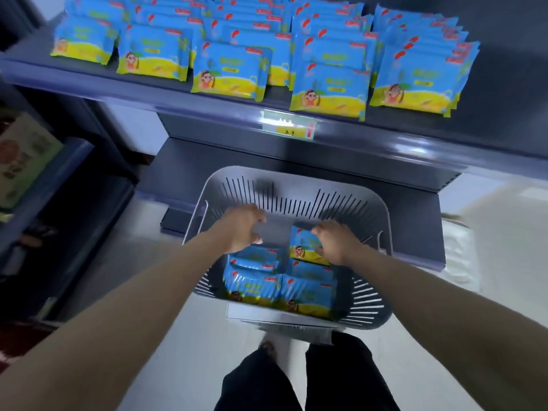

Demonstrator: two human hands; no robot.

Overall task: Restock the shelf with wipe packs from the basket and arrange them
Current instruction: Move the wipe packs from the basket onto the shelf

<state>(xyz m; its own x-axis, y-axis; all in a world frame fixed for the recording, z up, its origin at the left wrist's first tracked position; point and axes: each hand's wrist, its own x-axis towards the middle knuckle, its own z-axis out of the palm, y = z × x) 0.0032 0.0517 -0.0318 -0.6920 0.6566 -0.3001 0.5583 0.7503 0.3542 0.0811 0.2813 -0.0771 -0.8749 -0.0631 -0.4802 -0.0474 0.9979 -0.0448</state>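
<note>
A grey slotted basket (296, 185) stands on the floor below the shelf, with several blue and yellow wipe packs (258, 284) lying inside. My right hand (336, 243) grips one wipe pack (304, 244) at its top edge, tilting it up from the pile. My left hand (241, 228) hovers over the basket's left half with fingers curled and nothing in them, just above another pack (256, 258). On the dark shelf (178, 94) above stand rows of the same packs (228, 71), upright and facing me.
A price label (292, 129) is clipped to the shelf's front rail. A lower dark shelf sits behind the basket. Another rack with boxed goods (20, 161) is at the left. My legs (296, 381) stand on pale floor just behind the basket.
</note>
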